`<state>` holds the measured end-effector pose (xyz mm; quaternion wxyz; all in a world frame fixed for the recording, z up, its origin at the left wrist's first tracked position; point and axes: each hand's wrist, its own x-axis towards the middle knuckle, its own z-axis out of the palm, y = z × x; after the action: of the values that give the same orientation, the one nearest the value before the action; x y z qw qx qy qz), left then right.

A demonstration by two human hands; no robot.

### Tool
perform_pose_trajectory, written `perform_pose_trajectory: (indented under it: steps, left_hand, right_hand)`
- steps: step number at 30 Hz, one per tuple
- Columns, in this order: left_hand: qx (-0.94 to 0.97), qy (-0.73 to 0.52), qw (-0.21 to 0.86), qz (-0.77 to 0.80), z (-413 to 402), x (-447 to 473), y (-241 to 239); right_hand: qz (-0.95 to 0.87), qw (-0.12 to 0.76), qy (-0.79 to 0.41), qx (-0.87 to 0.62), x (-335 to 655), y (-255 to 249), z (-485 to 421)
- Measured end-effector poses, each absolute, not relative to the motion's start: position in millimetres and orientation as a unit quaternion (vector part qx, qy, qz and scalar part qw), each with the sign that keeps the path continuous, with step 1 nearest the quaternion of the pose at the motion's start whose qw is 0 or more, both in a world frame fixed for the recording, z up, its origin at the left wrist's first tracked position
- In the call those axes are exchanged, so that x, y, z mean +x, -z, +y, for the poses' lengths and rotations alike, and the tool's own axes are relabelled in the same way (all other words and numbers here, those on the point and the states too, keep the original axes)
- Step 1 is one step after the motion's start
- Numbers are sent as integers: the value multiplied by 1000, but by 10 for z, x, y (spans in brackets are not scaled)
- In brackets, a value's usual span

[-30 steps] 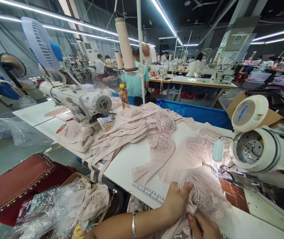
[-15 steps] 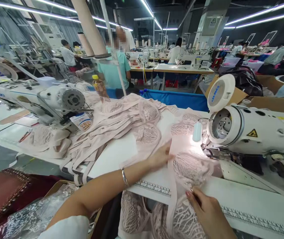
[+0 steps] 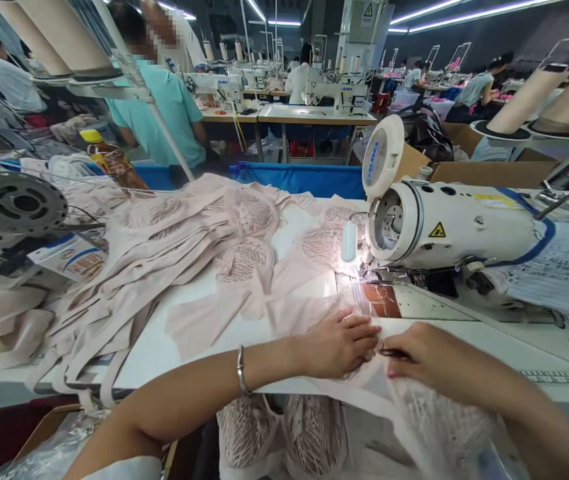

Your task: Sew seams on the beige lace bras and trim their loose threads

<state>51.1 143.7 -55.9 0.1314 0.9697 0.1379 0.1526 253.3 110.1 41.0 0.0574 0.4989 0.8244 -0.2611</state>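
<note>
1. L hand (image 3: 339, 343) lies flat on the pink lace piece (image 3: 294, 313) at the front edge of the worktop (image 3: 174, 340); fingers spread, pressing the cloth down, not pinching.
2. R hand (image 3: 427, 357) sits just beside L, fingers closed round a thin dark tool (image 3: 393, 353), prob. snips or tweezers; can't tell which.
3. Lace piece runs from under both hands twd the needle area of the sewing machine (image 3: 444, 227); its lower part hangs off the worktop edge.
4. Pile of similar pieces (image 3: 174, 233) to the left, near but apart from the hands.
5. Risk: tool tip is right next to L fingertips, so a slip could nick skin or snag lace.
6. Risk: weight of the hanging part may drag the cloth out of line if L pressure eases.
7. Risk: fingers near the needle zone if the cloth feeds fwd.
</note>
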Motion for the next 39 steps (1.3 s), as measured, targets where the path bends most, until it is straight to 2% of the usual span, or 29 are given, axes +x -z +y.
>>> perform_pose_trajectory:
  steps: [2, 4, 8, 11, 15, 18, 20, 24, 28, 31, 39]
  left_hand:
    - [960, -175, 137, 170, 1500, 640, 587]
    - [951, -199, 151, 182, 1606, 708, 575]
    - [951, -195, 186, 154, 1817, 717, 505]
    - [941, -183, 182, 216, 1909, 688, 506]
    - [929, -190, 37, 314, 1898, 687, 594]
    - [937, -177, -78, 292, 1819, 688, 638]
    - [939, -163, -109, 282, 1773, 683, 627]
    - [943, -148, -99, 280, 1755, 674, 575]
    - [945, -158, -105, 264, 1777, 674, 581]
    - [948, -164, -102, 254, 1788, 670, 591]
    - [951, -154, 2, 268, 1877, 643, 502]
  right_hand:
    - [822, 80, 177, 535, 2695, -442, 1241]
    - [810, 60, 92, 576, 2761, -340, 1388]
    - [747, -105, 50, 655, 2635, 98, 1672]
    - [704, -144, 52, 693, 2513, 374, 1797]
    - [685, -165, 39, 708, 2489, 503, 1800]
    - [676, -179, 41, 714, 2525, 505, 1762]
    - [671, -178, 57, 717, 2539, 494, 1748]
    - [689, -173, 76, 700, 2524, 473, 1739]
    - [712, -223, 29, 665, 2496, 499, 1707]
    - [732, -226, -3, 642, 2500, 560, 1676]
    - [784, -208, -52, 583, 2505, 612, 1656]
